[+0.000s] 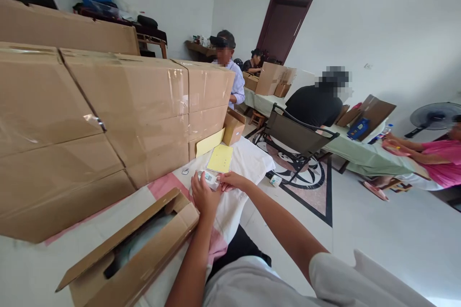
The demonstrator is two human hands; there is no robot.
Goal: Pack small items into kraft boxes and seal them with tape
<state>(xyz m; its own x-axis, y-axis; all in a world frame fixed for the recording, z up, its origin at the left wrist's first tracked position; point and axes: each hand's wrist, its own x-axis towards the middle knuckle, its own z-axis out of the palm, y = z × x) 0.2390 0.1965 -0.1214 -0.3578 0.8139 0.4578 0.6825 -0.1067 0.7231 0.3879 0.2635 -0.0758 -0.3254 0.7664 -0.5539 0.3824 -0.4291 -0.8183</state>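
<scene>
A small white box (210, 178) with a grey-green patch on top lies low over the table, between my two hands. My left hand (205, 195) wraps round its near left side, fingers closed on it. At its right end, the fingers of my right hand (232, 181) are bent and pinch the edge. Just beyond the hands is a yellow sheet (220, 159) with small dark marks. A second yellow piece (209, 143) leans up behind it. A tiny white item with a dark outline (185, 171) rests left of my hands.
Stacked taped cartons (144, 105) wall off the left side. A long open carton (144, 268) stands at the near left, with something pale inside. A small open carton (233, 127) sits at the table's far end. A folding chair (298, 129) and several people are beyond.
</scene>
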